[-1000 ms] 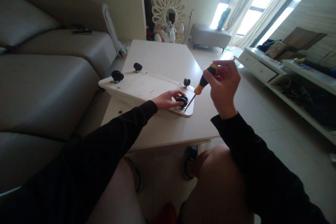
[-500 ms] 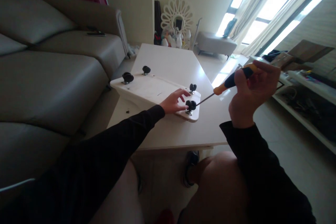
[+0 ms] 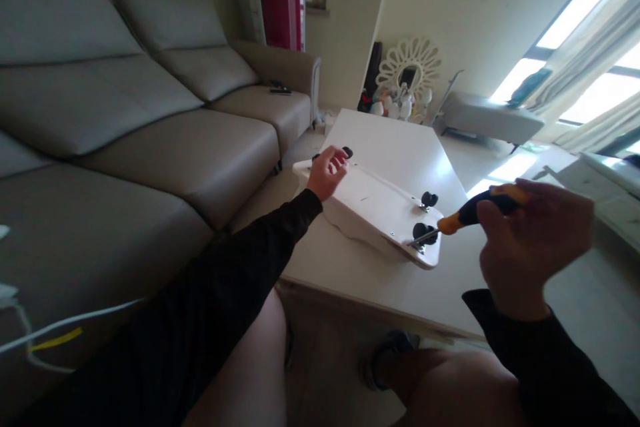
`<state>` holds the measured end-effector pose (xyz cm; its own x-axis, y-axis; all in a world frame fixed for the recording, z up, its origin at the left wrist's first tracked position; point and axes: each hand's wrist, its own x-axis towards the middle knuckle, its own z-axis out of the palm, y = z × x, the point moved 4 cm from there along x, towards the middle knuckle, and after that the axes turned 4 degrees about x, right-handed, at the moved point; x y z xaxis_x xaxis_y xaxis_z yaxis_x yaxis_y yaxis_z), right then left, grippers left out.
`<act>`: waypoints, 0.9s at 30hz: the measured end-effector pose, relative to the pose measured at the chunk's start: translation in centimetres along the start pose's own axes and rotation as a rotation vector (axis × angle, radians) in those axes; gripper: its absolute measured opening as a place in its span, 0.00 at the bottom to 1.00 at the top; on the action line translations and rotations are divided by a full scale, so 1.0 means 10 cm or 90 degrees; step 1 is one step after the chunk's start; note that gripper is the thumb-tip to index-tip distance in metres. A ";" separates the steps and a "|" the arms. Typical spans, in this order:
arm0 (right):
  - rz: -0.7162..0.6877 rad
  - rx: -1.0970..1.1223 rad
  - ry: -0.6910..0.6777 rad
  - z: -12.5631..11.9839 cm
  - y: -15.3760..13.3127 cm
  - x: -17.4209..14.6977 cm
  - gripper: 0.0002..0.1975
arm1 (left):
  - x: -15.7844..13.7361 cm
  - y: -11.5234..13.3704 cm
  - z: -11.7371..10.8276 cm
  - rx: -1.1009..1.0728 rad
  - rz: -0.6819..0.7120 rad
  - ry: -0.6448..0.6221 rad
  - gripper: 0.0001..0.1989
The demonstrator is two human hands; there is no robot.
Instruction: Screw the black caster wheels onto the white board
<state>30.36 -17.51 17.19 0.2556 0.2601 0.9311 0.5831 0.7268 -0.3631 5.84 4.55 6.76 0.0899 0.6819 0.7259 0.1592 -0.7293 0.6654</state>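
Note:
A white panel-like piece (image 3: pixel 367 195) with small black caster wheels on its upper side lies on a white table. In my right hand (image 3: pixel 537 243) is a yellow-and-black screwdriver (image 3: pixel 473 210), its shaft slanting down to the left. That shaft crosses in front of the near right caster (image 3: pixel 424 233), with the tip close to the panel's surface by the caster's base. Another caster (image 3: pixel 429 200) stands just behind it. My left hand (image 3: pixel 327 172) is over the panel's left end, fingers loosely bent and apart, nothing seen in them. It partly hides the casters there, one (image 3: pixel 347 152) showing behind the fingers.
The white table (image 3: pixel 395 137) reaches away in front of me. A grey sofa (image 3: pixel 220 127) runs along the left, with a dark flat object (image 3: pixel 280 91) on its seat. A grey bench (image 3: pixel 490 113) and a flower-shaped mirror (image 3: pixel 410 67) stand at the back. White cables (image 3: pixel 75 320) hang lower left.
My left hand has left the near right caster and moved to the panel's left end. The screwdriver tip has shifted from the caster's right side across to its left. The view has turned left.

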 end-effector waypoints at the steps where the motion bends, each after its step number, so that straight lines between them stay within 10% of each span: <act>1: -0.002 0.001 -0.025 0.05 -0.01 -0.04 0.28 | 0.01 -0.12 -0.16 0.011 -0.032 0.035 0.07; 5: -0.063 0.002 -0.114 0.19 -0.06 -0.13 0.33 | -0.11 -0.47 -0.75 0.030 -0.108 0.128 0.01; 8: -0.092 0.012 -0.146 0.24 -0.08 -0.12 0.36 | -0.26 -0.57 -0.97 0.074 -0.149 -0.023 0.07; 12: -0.104 -0.007 -0.132 0.26 -0.07 -0.10 0.35 | -0.52 -0.63 -0.99 0.199 -0.141 -0.381 0.07; 16: -0.110 -0.037 -0.129 0.24 -0.06 -0.14 0.35 | -0.72 -0.81 -0.96 0.298 -0.164 -0.564 0.05; 27: -0.086 -0.073 -0.162 0.28 -0.07 -0.17 0.37 | -0.80 -0.91 -0.78 0.348 -0.191 -0.695 0.08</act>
<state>27.38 -16.69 15.98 -0.0235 0.3271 0.9447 0.6851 0.6935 -0.2230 -3.95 5.32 -3.77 0.7030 0.6979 -0.1368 0.6768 -0.5974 0.4302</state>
